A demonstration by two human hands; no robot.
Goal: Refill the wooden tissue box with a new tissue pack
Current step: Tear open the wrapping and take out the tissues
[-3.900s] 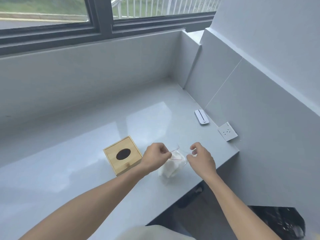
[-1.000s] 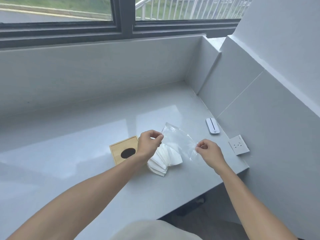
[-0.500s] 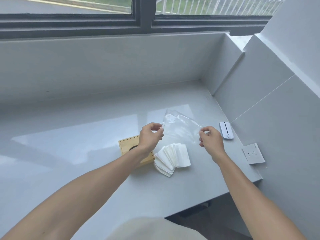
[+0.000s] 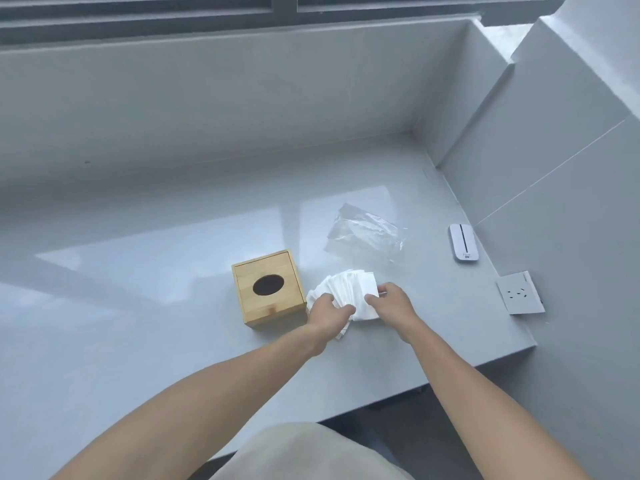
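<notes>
Both hands rest on a fanned stack of tissues (image 4: 349,292) lying on the grey counter (image 4: 138,323). The left hand (image 4: 327,311) presses its fingers over the stack's near left edge; the right hand (image 4: 393,303) pinches the right edge between thumb and fingers. The wooden box (image 4: 268,289) stands just left of the stack, lid on. Farther back lies the empty clear wrapper (image 4: 363,233).

Both hands, left (image 4: 329,311) and right (image 4: 391,303), grip the fanned tissues (image 4: 349,289) beside the box (image 4: 266,289); wrapper (image 4: 363,233) lies behind.
</notes>
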